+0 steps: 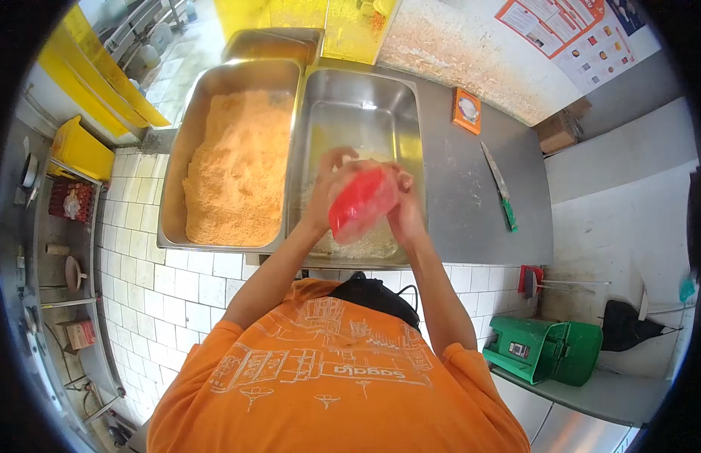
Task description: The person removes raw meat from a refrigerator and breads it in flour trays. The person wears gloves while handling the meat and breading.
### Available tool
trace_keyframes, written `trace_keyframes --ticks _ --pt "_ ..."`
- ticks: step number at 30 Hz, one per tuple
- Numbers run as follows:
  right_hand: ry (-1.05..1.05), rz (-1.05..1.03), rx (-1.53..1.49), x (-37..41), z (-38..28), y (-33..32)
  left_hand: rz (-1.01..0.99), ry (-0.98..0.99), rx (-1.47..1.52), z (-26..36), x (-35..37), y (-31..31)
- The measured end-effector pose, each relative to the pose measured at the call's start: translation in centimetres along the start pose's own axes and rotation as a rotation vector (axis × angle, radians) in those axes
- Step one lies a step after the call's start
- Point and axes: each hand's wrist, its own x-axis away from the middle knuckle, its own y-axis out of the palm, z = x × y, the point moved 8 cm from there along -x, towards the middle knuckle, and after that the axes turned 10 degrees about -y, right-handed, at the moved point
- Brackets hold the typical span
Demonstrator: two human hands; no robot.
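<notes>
Both my hands are over a deep steel pan [363, 89] with a layer of pale powder [365, 248] in its bottom. Between them is a red and clear plastic bag [363, 198], tilted and slightly blurred. My left hand [325, 185] grips its left side, with the fingers curled behind the top edge. Closed on the upper right part of the bag is my right hand [405, 210]. The bag hides much of the fingers, and I cannot make out its contents. Left of this pan, a second steel pan [169, 198] holds orange crumb-like powder [237, 181].
On the grey worktop [460, 196] to the right lie a green-handled knife [500, 185] and an orange packet [467, 110]. Below stands a green bin [543, 349]. Shelving [70, 260] runs along the left, with a yellow crate [83, 149] on it.
</notes>
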Motion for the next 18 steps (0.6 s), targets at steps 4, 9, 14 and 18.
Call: trace_keyframes --ticks 4,9,14,18 --pt "0.041 -0.204 -0.111 1.1 -1.8 1.7 0.152 -0.025 0.346 0.2 1.0 -0.5" --pt "-0.137 -0.231 0.091 1.8 -2.0 0.9 -0.616 -0.648 0.901 -7.4 2.7 5.4" --pt "0.113 -0.058 -0.507 1.2 -0.6 -0.5 -0.209 -0.178 0.547 3.6 0.4 -0.1" --pt "0.103 0.080 -0.527 0.9 -1.8 -1.9 -0.227 -0.794 1.137 -1.5 3.2 1.8"
